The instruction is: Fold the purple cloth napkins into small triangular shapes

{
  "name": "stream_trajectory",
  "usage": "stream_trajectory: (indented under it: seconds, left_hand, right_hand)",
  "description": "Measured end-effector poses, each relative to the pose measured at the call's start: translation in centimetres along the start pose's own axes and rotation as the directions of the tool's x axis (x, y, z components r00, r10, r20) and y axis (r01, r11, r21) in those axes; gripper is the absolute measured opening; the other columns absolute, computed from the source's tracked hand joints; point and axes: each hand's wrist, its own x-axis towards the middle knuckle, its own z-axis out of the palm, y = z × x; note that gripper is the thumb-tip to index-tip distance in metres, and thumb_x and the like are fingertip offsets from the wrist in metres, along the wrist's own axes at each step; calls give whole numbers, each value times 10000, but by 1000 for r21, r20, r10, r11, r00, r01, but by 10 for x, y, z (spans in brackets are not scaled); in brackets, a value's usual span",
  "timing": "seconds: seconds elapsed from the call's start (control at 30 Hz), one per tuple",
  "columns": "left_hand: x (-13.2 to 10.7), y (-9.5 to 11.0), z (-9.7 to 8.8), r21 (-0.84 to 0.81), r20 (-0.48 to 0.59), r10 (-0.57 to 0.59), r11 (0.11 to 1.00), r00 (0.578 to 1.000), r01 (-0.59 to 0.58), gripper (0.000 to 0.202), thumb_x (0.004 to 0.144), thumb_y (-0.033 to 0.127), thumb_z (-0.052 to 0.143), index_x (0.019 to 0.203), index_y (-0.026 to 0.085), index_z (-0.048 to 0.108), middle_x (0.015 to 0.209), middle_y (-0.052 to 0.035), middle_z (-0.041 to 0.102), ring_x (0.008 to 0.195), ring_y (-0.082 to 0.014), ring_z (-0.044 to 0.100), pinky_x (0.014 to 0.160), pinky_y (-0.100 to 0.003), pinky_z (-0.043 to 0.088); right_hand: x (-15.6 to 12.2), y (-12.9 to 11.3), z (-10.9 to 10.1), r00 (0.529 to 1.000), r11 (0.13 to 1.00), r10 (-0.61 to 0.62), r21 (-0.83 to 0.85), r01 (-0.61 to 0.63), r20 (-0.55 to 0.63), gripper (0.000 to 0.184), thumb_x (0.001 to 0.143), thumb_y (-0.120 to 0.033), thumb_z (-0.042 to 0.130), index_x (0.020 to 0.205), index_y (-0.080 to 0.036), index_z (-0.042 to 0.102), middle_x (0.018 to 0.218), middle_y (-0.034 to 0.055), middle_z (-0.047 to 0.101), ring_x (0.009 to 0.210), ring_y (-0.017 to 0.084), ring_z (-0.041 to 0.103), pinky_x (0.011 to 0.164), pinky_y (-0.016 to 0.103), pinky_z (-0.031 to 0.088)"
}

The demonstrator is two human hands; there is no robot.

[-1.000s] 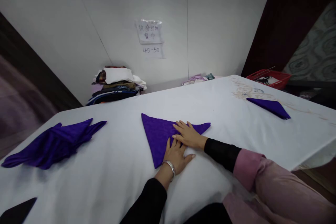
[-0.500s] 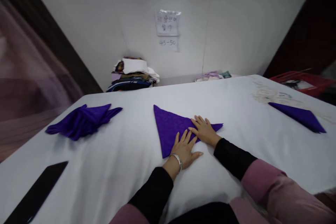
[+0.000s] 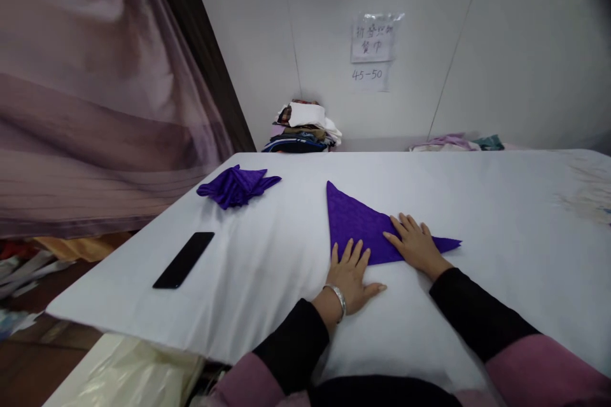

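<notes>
A purple cloth napkin, folded into a triangle, lies flat on the white-covered table in front of me. My left hand, with a silver bracelet at the wrist, rests with spread fingers on the napkin's near edge at its left part. Flat across the right part of the napkin lies my right hand, its fingers apart. The napkin's thin right tip sticks out past that hand. Further left on the table sits a bunched, pleated purple napkin, touched by neither hand.
A black phone lies at the table's left. Behind the table are a pile of folded clothes and some pink and green cloth. Handwritten paper signs hang on the wall. Beige strings lie at the far right.
The view has turned left, so the folded napkin and red basket at the right are out of sight. My hands have spread apart on the triangular napkin, the left one going toward its left corner.
</notes>
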Motion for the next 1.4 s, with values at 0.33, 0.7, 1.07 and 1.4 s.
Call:
stream_trajectory:
  seconds: [0.33,0.7,1.07,1.4]
  left_hand:
    - [-25,-21,-4,19,48,-151,988,987,150,839,819,696,152,1428,122,202,1501,-134,155,1381,-284,27,1102,-510,72]
    - [59,-36,-15,93,-65,-146,984,987,151,890,793,722,124,1407,92,258,1500,-134,168,1382,-282,51,1108,-490,57]
    - [65,-61,-1,78,-15,-202,976,979,203,868,807,705,91,1425,106,202,1504,-121,162,1383,-270,50,1100,-508,87]
    - [103,-100,-13,82,4,-265,961,964,264,910,781,731,90,1421,95,204,1502,-116,168,1382,-264,68,1097,-507,60]
  right_hand:
    - [3,4,14,998,999,-19,26,21,-54,543,916,-508,172,1365,-278,373,1444,106,320,1318,335,239,966,588,254]
    - [2,3,14,993,995,-97,-7,97,-70,426,927,-408,239,1244,-366,520,1424,67,364,1301,373,259,932,627,256]
    - [2,5,24,990,996,-49,61,58,-135,479,910,-488,231,1302,-337,462,1422,69,369,1318,329,252,981,598,237]
    - [3,3,21,996,998,-33,52,38,-88,530,906,-527,190,1296,-310,476,1424,87,364,1320,334,258,980,592,250]
